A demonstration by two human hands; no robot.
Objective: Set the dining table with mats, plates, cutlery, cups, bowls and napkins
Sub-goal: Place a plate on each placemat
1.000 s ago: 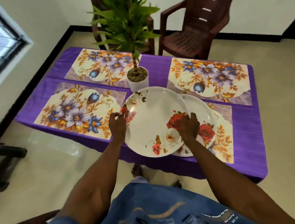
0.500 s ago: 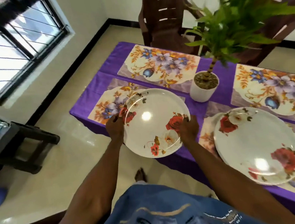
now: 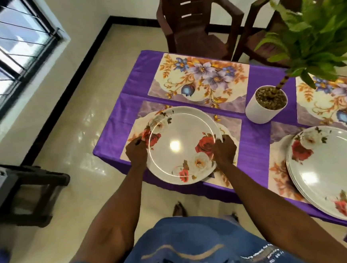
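A white plate with red roses (image 3: 179,143) lies over the near left floral mat (image 3: 228,131) on the purple table (image 3: 254,145). My left hand (image 3: 136,154) grips its left rim and my right hand (image 3: 225,151) grips its right rim. A stack of matching plates (image 3: 333,170) rests on the near right mat (image 3: 280,177). Two more floral mats lie bare at the far side, the far left mat (image 3: 197,81) and the far right mat (image 3: 332,98).
A white pot with a green plant (image 3: 267,104) stands mid-table between the mats. Two brown plastic chairs (image 3: 193,24) stand beyond the table. A dark low stand (image 3: 32,196) sits on the floor at the left, below a barred window.
I carried the top plate leftward off the stack, from over the near right mat to the near left mat; it is now lower, over that mat. The view swung left.
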